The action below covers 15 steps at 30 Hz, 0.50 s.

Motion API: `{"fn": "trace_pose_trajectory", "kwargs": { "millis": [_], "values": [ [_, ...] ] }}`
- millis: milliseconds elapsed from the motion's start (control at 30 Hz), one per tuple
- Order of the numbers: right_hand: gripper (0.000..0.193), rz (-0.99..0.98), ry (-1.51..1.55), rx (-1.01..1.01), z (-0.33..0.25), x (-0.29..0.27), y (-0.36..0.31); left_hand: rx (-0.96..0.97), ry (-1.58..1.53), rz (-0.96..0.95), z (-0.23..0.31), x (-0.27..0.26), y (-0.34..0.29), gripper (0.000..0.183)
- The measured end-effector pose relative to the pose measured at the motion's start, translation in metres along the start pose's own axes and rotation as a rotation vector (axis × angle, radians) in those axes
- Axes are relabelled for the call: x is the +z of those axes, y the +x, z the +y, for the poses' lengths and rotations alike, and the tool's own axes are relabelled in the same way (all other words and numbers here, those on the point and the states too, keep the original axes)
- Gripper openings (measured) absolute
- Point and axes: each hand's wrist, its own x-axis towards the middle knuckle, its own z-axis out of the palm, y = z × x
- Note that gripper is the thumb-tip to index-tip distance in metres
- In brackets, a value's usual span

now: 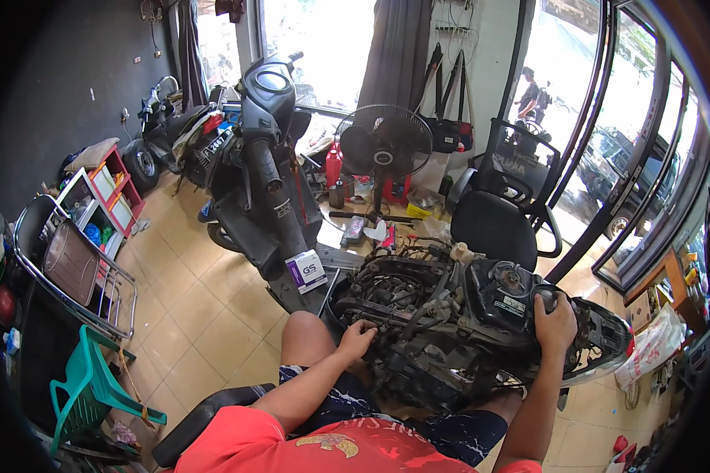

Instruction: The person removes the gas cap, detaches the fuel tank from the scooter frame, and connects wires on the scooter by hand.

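In front of me lies a stripped scooter body (402, 307), its dark frame, wiring and hoses bared. My left hand (358, 339) is at its near left side, fingers pinched together against the frame; what they hold is too small to make out. Toward the right end sits a black fuel tank (497, 296) with a round cap on top. My right hand (557, 319) is closed over a dark rounded part at the tank's right edge, whose kind I cannot make out. A white and purple box (306, 271) stands on the footboard of the dark scooter (270, 181) beyond.
A standing fan (383, 142) and a black office chair (493, 225) are behind the stripped body. Left are a green plastic chair (95, 386) and a folding metal chair (75, 260). A white plastic bag (655, 347) is at right, near glass doors (631, 150).
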Motion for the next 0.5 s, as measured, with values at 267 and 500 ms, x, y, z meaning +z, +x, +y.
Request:
{"fn": "trace_pose_trajectory", "kwargs": {
  "millis": [267,500],
  "values": [
    [0.057,-0.023,0.009,0.010,0.000,-0.001,0.000,-0.036,0.006,-0.013,0.008,0.003,-0.003,0.025],
    [0.058,-0.012,0.002,0.002,0.002,0.003,0.001,-0.007,0.020,-0.009,0.010,0.002,-0.006,0.024]
  ]
}}
